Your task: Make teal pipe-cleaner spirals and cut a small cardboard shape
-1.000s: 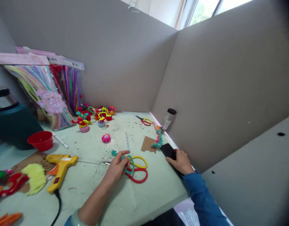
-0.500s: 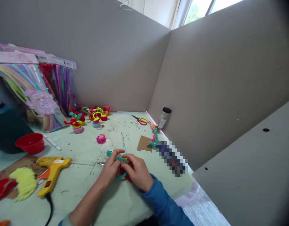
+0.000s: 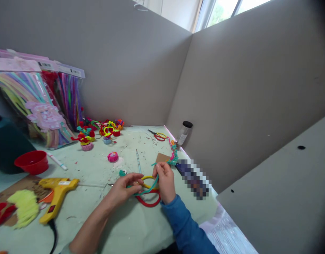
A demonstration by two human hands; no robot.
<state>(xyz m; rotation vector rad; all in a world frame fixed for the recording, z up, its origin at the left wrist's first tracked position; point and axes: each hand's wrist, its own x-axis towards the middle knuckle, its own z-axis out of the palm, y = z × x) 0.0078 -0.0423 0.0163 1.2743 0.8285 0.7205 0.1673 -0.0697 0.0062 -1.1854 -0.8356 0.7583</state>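
Observation:
A teal pipe cleaner [image 3: 147, 192] runs between my two hands in a shallow curve. My left hand [image 3: 125, 188] pinches it at one end, thumb against fingers. At the other end my right hand [image 3: 164, 180] is closed on it, and a short tip sticks out above the fingers. Beneath the pipe cleaner lie scissors with red and yellow handles [image 3: 153, 204]; my left hand hides part of them. Just beyond my left hand sits a small teal curl [image 3: 122, 173], and a patterned pencil [image 3: 138, 160] lies farther back.
A yellow glue gun [image 3: 56, 194] with its cord lies left, near a red cup [image 3: 32, 162] and a pale yellow fuzzy bundle [image 3: 24, 208]. Small pipe-cleaner figures [image 3: 85, 139] stand at the back. More scissors [image 3: 159, 136] and a black-capped bottle [image 3: 184, 133] are by the right panel.
My hands were close together over the teal pipe cleaner. My right hand has moved right and up, drawing the pipe cleaner out and uncovering the scissor handles.

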